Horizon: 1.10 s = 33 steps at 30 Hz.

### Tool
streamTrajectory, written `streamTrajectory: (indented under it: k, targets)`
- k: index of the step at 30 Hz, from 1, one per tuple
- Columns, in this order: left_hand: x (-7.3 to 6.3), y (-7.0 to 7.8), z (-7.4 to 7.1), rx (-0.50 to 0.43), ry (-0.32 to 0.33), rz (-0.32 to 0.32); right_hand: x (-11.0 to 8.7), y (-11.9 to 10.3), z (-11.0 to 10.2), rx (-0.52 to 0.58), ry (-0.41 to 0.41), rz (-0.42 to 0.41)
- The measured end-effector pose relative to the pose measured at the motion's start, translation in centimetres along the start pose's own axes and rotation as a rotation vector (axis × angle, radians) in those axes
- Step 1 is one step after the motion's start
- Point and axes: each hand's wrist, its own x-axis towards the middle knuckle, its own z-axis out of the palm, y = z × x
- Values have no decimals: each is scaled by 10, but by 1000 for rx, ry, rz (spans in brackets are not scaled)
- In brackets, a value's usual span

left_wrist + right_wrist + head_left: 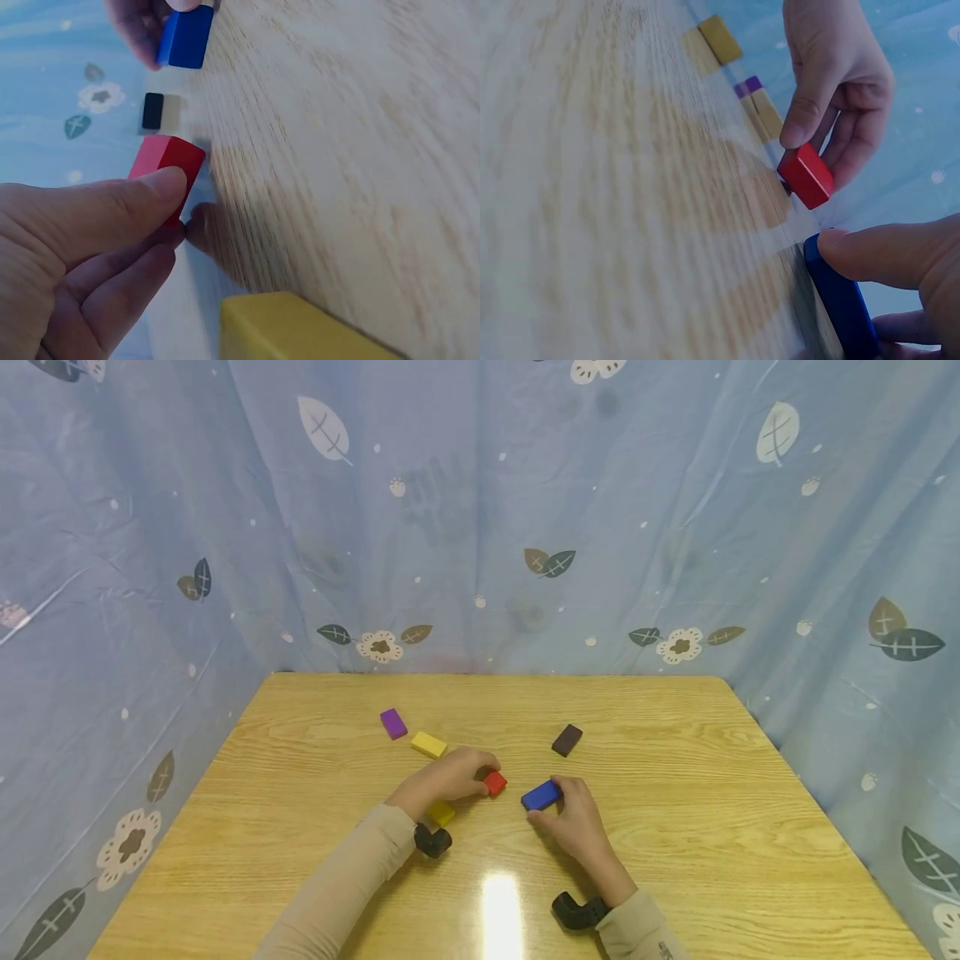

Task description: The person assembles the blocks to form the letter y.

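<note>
Near the middle of the table, my left hand [453, 775] pinches a red block [496, 783] between thumb and fingers. In the left wrist view the thumb lies across the red block [166, 159]. To its right, my right hand [577, 820] grips a blue block [542, 796] by its two ends. The right wrist view shows the blue block [840, 300] low at the tabletop, thumb on one end. A small gap separates the red and blue blocks. One yellow block [441, 813] lies beside the left wrist, partly hidden by the arm.
Behind the left hand lie another yellow block [429, 744] and a purple block [393, 723]. A dark block [567, 740] lies beyond the blue one. Blue patterned curtains [480, 527] enclose the wooden table [675, 735] at the back and sides.
</note>
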Motion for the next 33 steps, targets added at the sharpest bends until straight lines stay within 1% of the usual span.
streamTrajectory:
  k: [5,13,18,22,25,29,33]
  targets:
    - [0,2,-2,-41,-6,-27,1,1,1,10,15,11]
    - [4,4,-5,-120,-24,-41,5,3,-1,0,30,-17]
    - [7,4,-4,-138,-13,-33,13,6,-3,-18,59,-52]
    - [9,5,-4,-151,-11,-28,22,10,-5,-25,50,-55]
    - [11,7,-4,-166,-20,-35,29,14,-7,-34,42,-57]
    - [13,11,-4,-180,-33,-46,35,19,-8,-44,47,-86]
    - [16,14,-4,-179,-39,-36,40,21,-10,-56,41,-123]
